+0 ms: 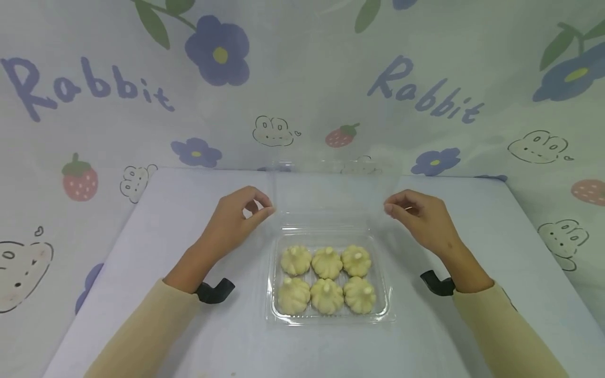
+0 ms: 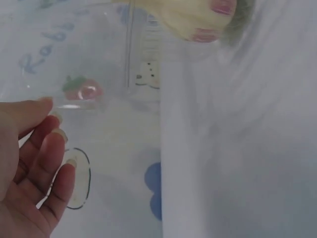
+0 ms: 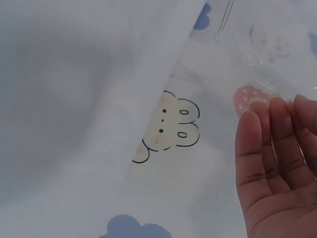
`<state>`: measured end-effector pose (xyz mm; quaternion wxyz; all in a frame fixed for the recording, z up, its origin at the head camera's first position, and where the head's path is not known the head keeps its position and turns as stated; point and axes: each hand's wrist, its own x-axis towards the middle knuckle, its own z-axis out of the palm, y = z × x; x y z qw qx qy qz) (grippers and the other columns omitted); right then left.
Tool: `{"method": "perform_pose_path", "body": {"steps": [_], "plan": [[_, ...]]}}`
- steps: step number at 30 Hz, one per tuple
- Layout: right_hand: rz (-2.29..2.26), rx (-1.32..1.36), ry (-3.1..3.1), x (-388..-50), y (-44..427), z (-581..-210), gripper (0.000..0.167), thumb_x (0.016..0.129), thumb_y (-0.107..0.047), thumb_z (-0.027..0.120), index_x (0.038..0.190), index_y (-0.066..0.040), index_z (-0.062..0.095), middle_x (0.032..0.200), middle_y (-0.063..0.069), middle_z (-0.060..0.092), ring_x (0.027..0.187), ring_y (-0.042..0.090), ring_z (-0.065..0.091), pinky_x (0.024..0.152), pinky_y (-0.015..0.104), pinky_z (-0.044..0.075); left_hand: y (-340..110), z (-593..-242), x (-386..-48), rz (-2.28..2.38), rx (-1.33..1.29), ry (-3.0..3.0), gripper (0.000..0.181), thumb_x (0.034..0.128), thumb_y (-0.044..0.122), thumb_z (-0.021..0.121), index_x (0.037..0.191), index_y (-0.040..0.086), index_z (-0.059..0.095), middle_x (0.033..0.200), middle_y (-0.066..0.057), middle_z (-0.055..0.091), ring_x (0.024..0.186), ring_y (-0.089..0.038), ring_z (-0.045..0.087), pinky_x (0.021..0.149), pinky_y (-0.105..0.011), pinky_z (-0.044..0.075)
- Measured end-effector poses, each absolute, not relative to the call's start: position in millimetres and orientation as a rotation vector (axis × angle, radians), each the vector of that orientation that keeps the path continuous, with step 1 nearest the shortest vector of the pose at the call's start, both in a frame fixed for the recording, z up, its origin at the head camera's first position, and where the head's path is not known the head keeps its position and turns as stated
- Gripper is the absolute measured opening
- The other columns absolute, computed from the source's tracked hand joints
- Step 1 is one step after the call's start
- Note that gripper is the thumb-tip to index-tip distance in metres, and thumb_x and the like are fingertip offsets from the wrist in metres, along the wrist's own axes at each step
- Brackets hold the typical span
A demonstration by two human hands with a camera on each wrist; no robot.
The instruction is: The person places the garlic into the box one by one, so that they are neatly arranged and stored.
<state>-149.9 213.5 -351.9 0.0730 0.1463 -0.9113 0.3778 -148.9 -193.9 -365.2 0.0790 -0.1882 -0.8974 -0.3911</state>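
Note:
A clear plastic clamshell box [image 1: 388, 302] sits on the white table, its hinged clear lid [image 1: 331, 194] raised at the far side. Inside the box, several pale yellow, ribbed pieces shaped like garlic bulbs [image 1: 327, 296] lie in two rows, stubs upward. With thumb and fingertips my left hand [image 1: 231, 218] pinches the lid's left edge. On the opposite edge, the right hand [image 1: 425, 218] does the same. Fingertips of the left hand [image 2: 37, 168] meet the see-through plastic in the left wrist view. The right wrist view shows the curved fingers of the right hand [image 3: 280, 153] at the lid.
White cloth covers the table [image 1: 198, 341]. Behind and beside it hangs a pale curtain [image 1: 302, 68] printed with flowers, strawberries, rabbits and lettering. A black wrist mount [image 1: 216, 291] sticks out from the left sleeve, and another black mount [image 1: 437, 283] from the right.

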Motion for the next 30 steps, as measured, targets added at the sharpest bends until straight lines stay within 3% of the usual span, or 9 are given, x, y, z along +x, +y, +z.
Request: {"method": "perform_pose_path", "body": {"steps": [7,12,20,24,30], "plan": [[1.062,0.558,-2.649,-135.2,212.5,-353.3,0.008,0.098,-0.008,0.074,0.104,-0.011,0.077,0.099,-0.002,0.077,0.088,0.005,0.069,0.077,0.013,0.050,-198.4,-372.6,-134.5,-1.049,-0.647,-2.575,0.010,0.0947,0.016,0.080,0.100,0.015,0.071,0.097,0.007,0.069,0.080,-0.010,0.060,0.073,-0.037,0.050],[0.983,0.631,-2.617,-123.9,215.3,-355.7,0.015,0.093,-0.003,0.078,0.102,-0.015,0.077,0.097,-0.008,0.075,0.090,0.008,0.072,0.077,0.012,0.050,-199.8,-376.2,-123.9,-0.928,-0.750,-2.512,0.015,0.0908,0.011,0.083,0.097,0.014,0.070,0.099,0.006,0.069,0.080,-0.009,0.063,0.072,-0.037,0.056],[0.870,0.706,-2.623,-100.2,221.0,-361.6,0.027,0.088,0.002,0.081,0.104,-0.018,0.074,0.100,-0.010,0.072,0.085,0.007,0.063,0.060,0.017,0.052,-199.8,-381.7,-104.6,-0.755,-0.831,-2.471,0.022,0.0845,0.002,0.085,0.099,0.013,0.071,0.095,0.004,0.069,0.073,-0.010,0.061,0.061,-0.027,0.052],[0.862,0.740,-2.612,-91.0,222.4,-369.5,0.036,0.083,0.009,0.083,0.108,-0.015,0.076,0.105,-0.006,0.074,0.089,0.013,0.069,0.060,0.016,0.053,-199.9,-388.1,-98.9,-0.722,-0.886,-2.398,0.024,0.0818,0.003,0.086,0.100,0.010,0.072,0.090,0.002,0.069,0.068,-0.011,0.059,0.059,-0.024,0.050],[0.834,0.802,-2.562,-81.8,222.3,-382.0,0.043,0.079,0.013,0.083,0.114,-0.011,0.077,0.110,-0.001,0.075,0.091,0.019,0.073,0.065,0.012,0.052,-203.1,-399.0,-90.1,-0.747,-0.921,-2.372,0.026,0.0825,0.004,0.085,0.106,0.011,0.075,0.094,0.003,0.071,0.075,-0.014,0.065,0.065,-0.028,0.054]]}}
